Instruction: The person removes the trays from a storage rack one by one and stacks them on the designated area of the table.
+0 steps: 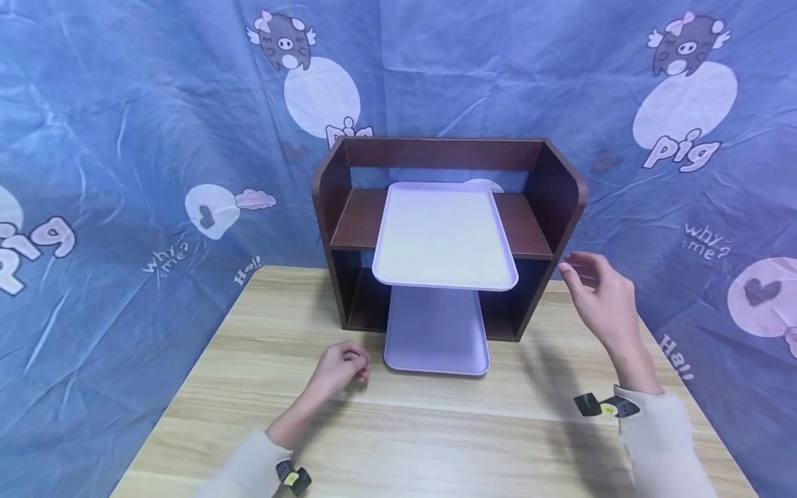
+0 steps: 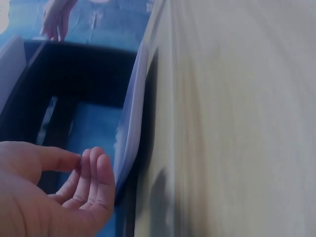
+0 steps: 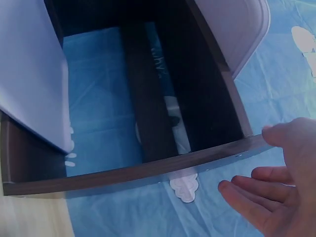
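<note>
A dark brown wooden two-tier shelf (image 1: 548, 200) stands at the table's far edge, its right side just beside the empty, spread-fingered right hand (image 1: 598, 294), while the left hand (image 1: 339, 366) rests loosely curled, holding nothing, near the lilac plastic tray (image 1: 436, 339) beneath the shelf.

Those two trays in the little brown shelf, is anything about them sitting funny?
Yes. The upper tray overhangs the front edge of the brown shelf, and the lower tray sticks out of the bottom compartment onto the table. Neither is pushed fully in. Both hands are off them, nothing spilled or broken.
</note>
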Tool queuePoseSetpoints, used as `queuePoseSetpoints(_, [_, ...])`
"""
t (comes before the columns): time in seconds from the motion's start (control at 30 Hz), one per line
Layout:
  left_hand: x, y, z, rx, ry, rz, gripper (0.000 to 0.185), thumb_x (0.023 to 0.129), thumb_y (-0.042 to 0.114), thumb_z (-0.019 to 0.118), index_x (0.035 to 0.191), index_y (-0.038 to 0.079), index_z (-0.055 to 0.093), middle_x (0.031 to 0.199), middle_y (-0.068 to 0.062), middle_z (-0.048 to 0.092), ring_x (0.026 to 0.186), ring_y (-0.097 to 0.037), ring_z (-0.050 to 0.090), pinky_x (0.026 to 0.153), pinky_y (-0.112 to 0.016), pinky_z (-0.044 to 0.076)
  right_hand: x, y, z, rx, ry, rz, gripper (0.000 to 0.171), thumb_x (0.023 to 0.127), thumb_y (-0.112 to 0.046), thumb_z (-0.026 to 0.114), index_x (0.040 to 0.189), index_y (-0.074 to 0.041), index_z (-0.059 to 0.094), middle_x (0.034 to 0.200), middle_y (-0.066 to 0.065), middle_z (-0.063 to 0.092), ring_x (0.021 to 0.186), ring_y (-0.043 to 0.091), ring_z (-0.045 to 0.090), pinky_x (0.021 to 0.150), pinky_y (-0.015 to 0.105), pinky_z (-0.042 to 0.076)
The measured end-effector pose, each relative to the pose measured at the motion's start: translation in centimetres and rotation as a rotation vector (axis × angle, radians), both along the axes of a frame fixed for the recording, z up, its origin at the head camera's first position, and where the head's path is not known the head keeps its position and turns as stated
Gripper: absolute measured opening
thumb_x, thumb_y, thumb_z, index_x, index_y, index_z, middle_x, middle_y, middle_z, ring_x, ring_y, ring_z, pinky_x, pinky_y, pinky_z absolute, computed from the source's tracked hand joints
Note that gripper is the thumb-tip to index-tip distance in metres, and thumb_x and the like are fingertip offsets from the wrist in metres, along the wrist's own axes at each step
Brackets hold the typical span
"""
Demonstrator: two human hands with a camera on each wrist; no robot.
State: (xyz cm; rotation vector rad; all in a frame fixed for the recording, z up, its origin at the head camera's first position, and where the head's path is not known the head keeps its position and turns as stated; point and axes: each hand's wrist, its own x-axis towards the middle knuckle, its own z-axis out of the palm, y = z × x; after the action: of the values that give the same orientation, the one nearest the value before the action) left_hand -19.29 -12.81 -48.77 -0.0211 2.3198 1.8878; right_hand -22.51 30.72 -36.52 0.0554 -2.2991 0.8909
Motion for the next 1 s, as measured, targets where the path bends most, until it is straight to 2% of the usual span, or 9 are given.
queuePoseSetpoints(0.2, [0.6,2.1,-0.7,0.12,-0.103,-0.061,0.025,0.092,0.003,0.055,0.108,-0.016,0.058,0.087,-0.022,0.07,0.068,-0.014,0.068,0.069,-0.031,0.063,-0.6,-0.2,0.9,0.004,-0.093,0.045,0.053,0.09,-0.047,0.067,0.131,-0.014,0.059,0.124,0.012,0.069,0.092,-0.025,0.052,0.077,-0.003,0.041])
queuePoseSetpoints(0.33, [1.0,3.4,-1.3,0.217,-0.158,-0.097,0.028,0.093,0.005,0.055,0.11,-0.018,0.055,0.09,-0.02,0.071,0.073,-0.015,0.071,0.074,-0.031,0.063,-1.1,-0.3,1.3,-0.003,-0.144,0.072,0.059,0.089,-0.048,0.067,0.135,-0.013,0.054,0.128,0.014,0.066,0.106,0.003,0.067,0.081,-0.004,0.042])
queuePoseSetpoints(0.47, [1.3,4.4,-1.6,0.34,-0.223,-0.102,0.029,0.094,0.004,0.054,0.112,-0.018,0.052,0.096,-0.024,0.07,0.083,-0.021,0.072,0.084,-0.035,0.061,-1.4,-0.5,1.7,-0.015,-0.195,0.092,0.065,0.089,-0.05,0.067,0.139,-0.012,0.05,0.132,0.016,0.063,0.116,0.03,0.065,0.085,-0.002,0.043])
queuePoseSetpoints(0.6, [1.5,5.2,-1.7,0.432,-0.288,-0.099,0.033,0.095,0.005,0.053,0.118,-0.02,0.049,0.106,-0.031,0.067,0.094,-0.027,0.072,0.091,-0.04,0.058,-1.5,-0.7,2.0,-0.008,-0.242,0.102,0.07,0.088,-0.053,0.066,0.142,-0.013,0.046,0.135,0.016,0.061,0.119,0.034,0.062,0.099,0.026,0.052])
queuePoseSetpoints(0.73, [1.6,5.9,-1.7,0.48,-0.338,-0.099,0.037,0.097,0.006,0.053,0.123,-0.02,0.048,0.114,-0.035,0.063,0.103,-0.035,0.069,0.095,-0.042,0.056,-1.7,-0.9,2.3,-0.004,-0.252,0.118,0.073,0.087,-0.053,0.067,0.144,-0.012,0.044,0.137,0.018,0.059,0.12,0.035,0.061,0.098,0.05,0.048])
queuePoseSetpoints(0.8, [1.7,6.2,-1.8,0.507,-0.359,-0.093,0.037,0.096,0.005,0.053,0.124,-0.02,0.047,0.116,-0.036,0.062,0.107,-0.038,0.067,0.096,-0.043,0.055,-1.8,-0.9,2.4,-0.003,-0.249,0.127,0.074,0.087,-0.052,0.068,0.145,-0.013,0.043,0.137,0.019,0.059,0.12,0.034,0.061,0.098,0.043,0.051])
queuePoseSetpoints(0.87, [1.7,6.5,-1.9,0.536,-0.381,-0.083,0.037,0.096,0.004,0.053,0.124,-0.02,0.046,0.116,-0.036,0.061,0.109,-0.041,0.066,0.097,-0.044,0.055,-1.9,-1.0,2.3,-0.005,-0.245,0.137,0.075,0.086,-0.05,0.07,0.146,-0.014,0.043,0.136,0.019,0.059,0.119,0.034,0.061,0.094,0.025,0.054])
queuePoseSetpoints(0.93, [1.8,6.9,-2.1,0.562,-0.402,-0.075,0.037,0.096,0.003,0.053,0.124,-0.02,0.046,0.116,-0.037,0.061,0.11,-0.041,0.066,0.097,-0.046,0.054,-2.0,-1.1,2.2,-0.009,-0.236,0.14,0.074,0.086,-0.048,0.071,0.145,-0.014,0.043,0.135,0.019,0.06,0.118,0.034,0.062,0.085,0.008,0.051])
queuePoseSetpoints(1.0, [1.8,7.2,-2.2,0.58,-0.418,-0.069,0.036,0.096,0.002,0.052,0.124,-0.02,0.047,0.116,-0.037,0.061,0.11,-0.042,0.065,0.097,-0.046,0.054,-2.1,-1.1,2.0,-0.016,-0.227,0.145,0.074,0.086,-0.047,0.072,0.145,-0.013,0.044,0.133,0.02,0.061,0.116,0.034,0.062,0.081,0.0,0.047])
